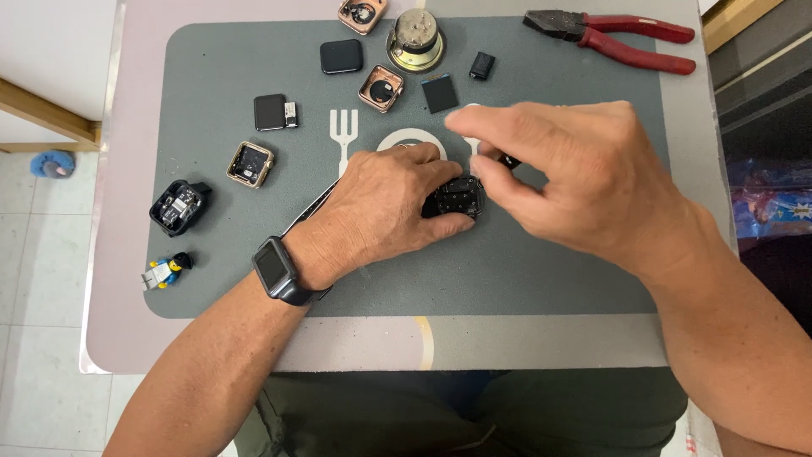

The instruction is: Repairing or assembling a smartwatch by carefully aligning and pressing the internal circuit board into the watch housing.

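At mat centre: left hand (385,207) pins a black watch case (457,197), half hidden.
Right hand (575,173): pinches a mostly hidden dark tool (509,161).

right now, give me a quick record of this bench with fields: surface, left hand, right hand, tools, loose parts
surface: grey mat on a table
left hand: left hand pins a black watch case to the mat
right hand: right hand, grip pinched on a thin dark tool at the case
tools: red pliers, far right
loose parts: gold watch cases, black screens, round metal speaker, toy figure
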